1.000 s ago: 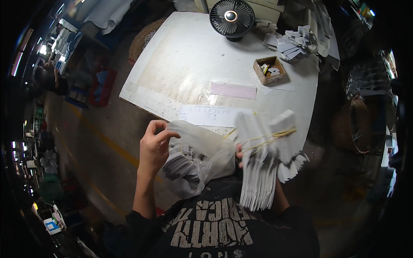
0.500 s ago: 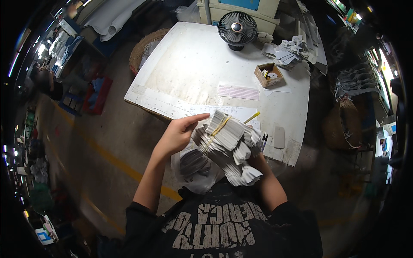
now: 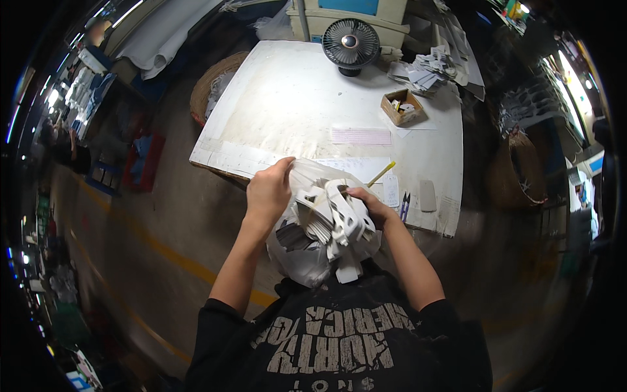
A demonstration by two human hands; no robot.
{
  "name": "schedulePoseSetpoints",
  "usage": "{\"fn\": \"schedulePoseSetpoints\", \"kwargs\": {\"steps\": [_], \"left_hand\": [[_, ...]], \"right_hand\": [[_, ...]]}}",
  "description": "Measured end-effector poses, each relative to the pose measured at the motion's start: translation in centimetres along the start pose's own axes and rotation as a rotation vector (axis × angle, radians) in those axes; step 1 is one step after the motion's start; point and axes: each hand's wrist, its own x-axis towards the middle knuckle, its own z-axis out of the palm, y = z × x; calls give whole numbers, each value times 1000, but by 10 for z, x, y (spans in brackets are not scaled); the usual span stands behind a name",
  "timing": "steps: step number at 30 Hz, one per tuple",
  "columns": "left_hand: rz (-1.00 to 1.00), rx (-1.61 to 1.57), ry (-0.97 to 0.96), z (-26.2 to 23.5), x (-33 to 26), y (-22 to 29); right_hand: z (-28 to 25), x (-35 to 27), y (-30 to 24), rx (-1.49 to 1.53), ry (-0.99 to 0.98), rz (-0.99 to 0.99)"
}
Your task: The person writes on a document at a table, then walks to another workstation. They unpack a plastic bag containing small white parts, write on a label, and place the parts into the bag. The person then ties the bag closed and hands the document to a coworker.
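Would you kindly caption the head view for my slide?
Left hand holds a translucent plastic bag by its edge; right hand holds white cut-out pieces at the mouth.

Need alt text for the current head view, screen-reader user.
A person's left hand grips the rim of a translucent plastic bag while the right hand holds a bundle of white cut pieces at its mouth. Beyond is a white table bearing a dark fan and small open box.
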Motion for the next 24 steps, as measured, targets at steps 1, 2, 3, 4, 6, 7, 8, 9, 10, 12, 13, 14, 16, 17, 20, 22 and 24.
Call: {"fn": "schedulePoseSetpoints", "kwargs": {"steps": [1, 2, 3, 4, 6, 7, 8, 9, 10, 12, 13, 14, 16, 17, 20, 22, 24], "left_hand": [[0, -17, 3, -1, -1, -5], [-10, -46, 6, -4, -3, -10], [-20, -76, 10, -5, -4, -14], [-72, -110, -3, -6, -4, -16], [-73, -188, 16, -7, -3, -20], [-78, -228, 30, -6, -2, -21], [-1, -250, 122, -5, -1, -22], [-1, -266, 120, -4, 1, -24], [-4, -279, 116, -4, 2, -27], [-27, -312, 104, -4, 4, -33], [-49, -333, 92, -4, 5, -36], [-67, -355, 79, -4, 6, -39], [-91, -365, 50, -1, 7, -44], [-85, -382, 40, 1, 8, -45], [-120, -376, 3, 4, 8, -44], [-134, -383, 4, 4, 11, -41], [-147, -391, 4, 0, 14, -37]], "right_hand": [[4, 2, -3, -51, -13, 42], [6, 6, -7, -234, 21, 55], [7, 4, -10, -506, 186, 5], [8, 3, -13, -750, 338, -9], [6, -13, -17, -982, 458, -153], [8, -26, -16, -980, 445, -240], [11, -38, -17, -984, 442, -264], [13, -53, -20, -1007, 410, -193], [14, -75, -22, -1029, 389, -54], [22, -111, -21, -1064, 324, 57], [27, -127, -16, -1078, 282, 32], [34, -136, -10, -1078, 239, -47], [48, -141, 3, -1632, 105, -219], [53, -141, 7, -1918, -5, -244], [56, -151, 7, -1681, 69, -373], [57, -165, 1, -1554, 94, -464], [62, -182, -5, -1482, 148, -687]]}}
